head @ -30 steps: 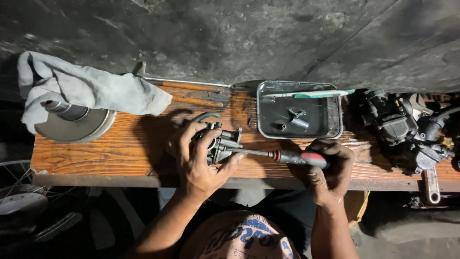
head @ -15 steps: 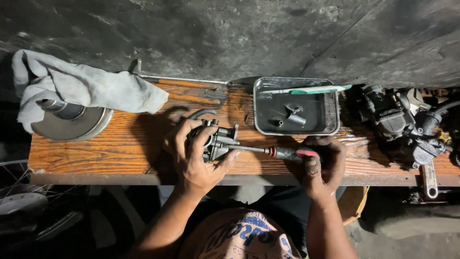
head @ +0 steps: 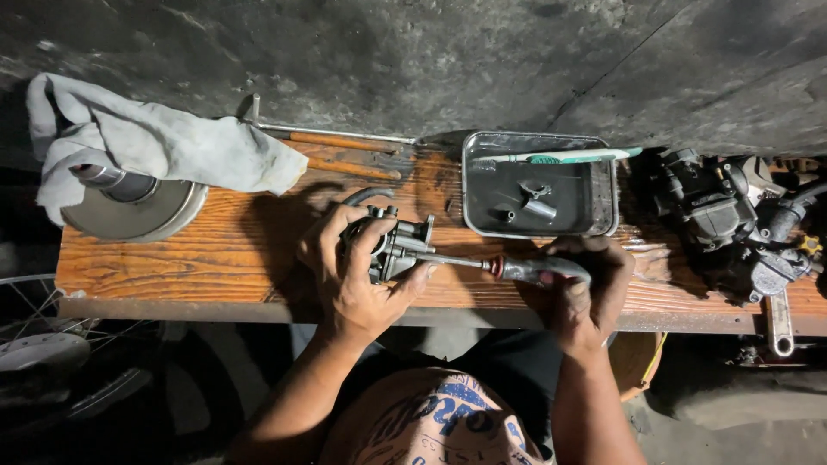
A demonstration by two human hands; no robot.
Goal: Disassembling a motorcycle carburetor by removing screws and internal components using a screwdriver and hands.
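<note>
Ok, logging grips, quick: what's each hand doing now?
Left hand: closed around the carburetor body.
Right hand: closed on the screwdriver handle.

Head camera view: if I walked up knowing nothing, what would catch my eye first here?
Probably the two hands at the middle of the wooden bench: the left hand grips a small grey metal engine part, while the right hand holds a screwdriver with its tip against that part. Behind them sits a metal tray with a few small pieces. A pale rag drapes over a round metal disc at the left end.
</note>
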